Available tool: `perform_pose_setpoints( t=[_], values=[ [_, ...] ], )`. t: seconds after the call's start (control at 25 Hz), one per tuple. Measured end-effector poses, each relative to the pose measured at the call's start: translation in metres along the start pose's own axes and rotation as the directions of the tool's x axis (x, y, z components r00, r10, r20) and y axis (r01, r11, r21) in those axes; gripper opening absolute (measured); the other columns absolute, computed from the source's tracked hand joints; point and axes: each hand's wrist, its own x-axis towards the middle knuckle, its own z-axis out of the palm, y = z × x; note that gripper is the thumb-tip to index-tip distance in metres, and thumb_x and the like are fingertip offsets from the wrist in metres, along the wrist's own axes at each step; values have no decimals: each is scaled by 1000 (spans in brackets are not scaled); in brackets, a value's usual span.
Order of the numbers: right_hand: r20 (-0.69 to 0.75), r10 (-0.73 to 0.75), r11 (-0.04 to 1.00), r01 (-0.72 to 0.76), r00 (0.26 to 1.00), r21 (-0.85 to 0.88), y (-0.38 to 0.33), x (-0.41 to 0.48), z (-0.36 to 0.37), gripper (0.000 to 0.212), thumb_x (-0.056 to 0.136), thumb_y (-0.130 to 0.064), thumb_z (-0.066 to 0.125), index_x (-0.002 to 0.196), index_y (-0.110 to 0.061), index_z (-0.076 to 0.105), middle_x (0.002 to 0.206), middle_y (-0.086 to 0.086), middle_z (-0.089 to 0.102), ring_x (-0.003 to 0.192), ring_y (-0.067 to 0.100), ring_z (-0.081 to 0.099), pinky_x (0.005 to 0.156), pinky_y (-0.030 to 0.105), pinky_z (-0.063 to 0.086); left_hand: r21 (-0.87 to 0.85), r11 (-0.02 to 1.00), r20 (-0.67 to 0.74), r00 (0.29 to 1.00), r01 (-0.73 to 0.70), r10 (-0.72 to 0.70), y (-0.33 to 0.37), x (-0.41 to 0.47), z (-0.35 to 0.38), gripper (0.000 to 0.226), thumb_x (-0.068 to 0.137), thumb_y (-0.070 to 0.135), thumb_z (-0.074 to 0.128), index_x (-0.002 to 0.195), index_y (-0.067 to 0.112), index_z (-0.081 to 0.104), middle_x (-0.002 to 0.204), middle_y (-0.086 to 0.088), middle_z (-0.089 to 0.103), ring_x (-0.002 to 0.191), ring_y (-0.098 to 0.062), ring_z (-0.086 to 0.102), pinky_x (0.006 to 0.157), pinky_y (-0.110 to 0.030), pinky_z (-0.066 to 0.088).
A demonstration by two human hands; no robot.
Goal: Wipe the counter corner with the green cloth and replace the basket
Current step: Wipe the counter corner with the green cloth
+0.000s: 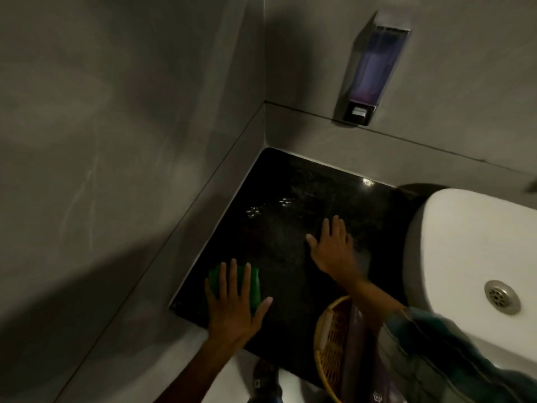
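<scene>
The dark polished counter fills the corner between two grey walls. My left hand lies flat, fingers spread, on top of the folded green cloth near the counter's front left edge. My right hand rests palm down on the bare counter in the middle, fingers apart and holding nothing. A woven wicker basket with something purple inside it sits at the counter's front edge, partly under my right forearm.
A white basin with a metal drain stands to the right of the counter. A wall-mounted soap dispenser with purple liquid hangs above the far corner. Below the counter edge I see the floor and a foot.
</scene>
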Motion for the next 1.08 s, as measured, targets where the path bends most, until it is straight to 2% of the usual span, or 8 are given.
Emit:
perform_pose_setpoints(
  t=[0.08,0.16,0.36,0.6,0.72,0.84,0.96,1.08],
  values=[
    [2,41,998,-41,999,-51,12,25,6,77,94,-60,21,152,-11,4,163,13,-4,150,27,-7,119,53,0,26,999,-17,1000,23,-22,-1,10,12,84,85,74,24,151,22,20,160,-17,20,147,-39,14,113,-67,11],
    [-57,57,996,-61,997,-60,15,45,14,78,93,-61,16,152,-11,1,163,12,-4,150,26,-8,119,54,-4,27,999,-56,998,27,-26,1,34,13,80,87,69,28,151,20,23,158,-19,25,146,-39,18,113,-68,19],
    [-319,-10,989,-38,948,-145,18,56,34,77,94,-62,14,149,-9,22,160,13,21,149,26,12,117,50,-2,14,999,-177,983,52,-49,14,115,5,72,92,56,37,148,11,31,155,-25,30,145,-42,21,113,-66,19],
    [-392,-24,989,-35,920,-143,18,56,33,73,95,-59,24,146,-7,30,156,15,30,147,27,21,116,52,5,-71,992,-216,970,101,-114,48,211,-2,69,93,46,39,147,5,31,153,-27,32,144,-43,25,110,-68,24],
    [-387,-7,991,-45,922,-125,16,55,32,70,95,-54,26,146,-6,31,157,14,29,148,26,20,117,52,7,-82,995,-205,978,-50,33,81,249,-5,68,95,52,36,147,9,32,155,-25,30,146,-40,21,114,-65,18],
    [-379,-2,993,-43,925,-111,16,54,30,64,97,-46,25,147,-6,30,158,14,27,148,24,19,119,53,9,-5,968,-139,958,-252,249,103,264,-6,73,94,62,13,149,17,28,159,-16,24,149,-32,13,117,-59,6],
    [-357,-1,993,-41,934,-108,15,53,27,59,98,-39,26,148,-6,29,159,13,26,149,23,18,119,53,13,51,913,-114,906,-404,408,92,238,-1,68,96,57,8,149,19,28,159,-9,27,149,-28,18,116,-61,18],
    [-355,5,994,-43,935,-99,15,52,24,59,98,-38,26,148,-7,29,159,12,25,149,22,16,120,53,12,113,904,-102,900,-413,424,58,198,12,64,96,58,18,150,24,23,160,-6,27,148,-28,19,115,-60,24]
  ],
)
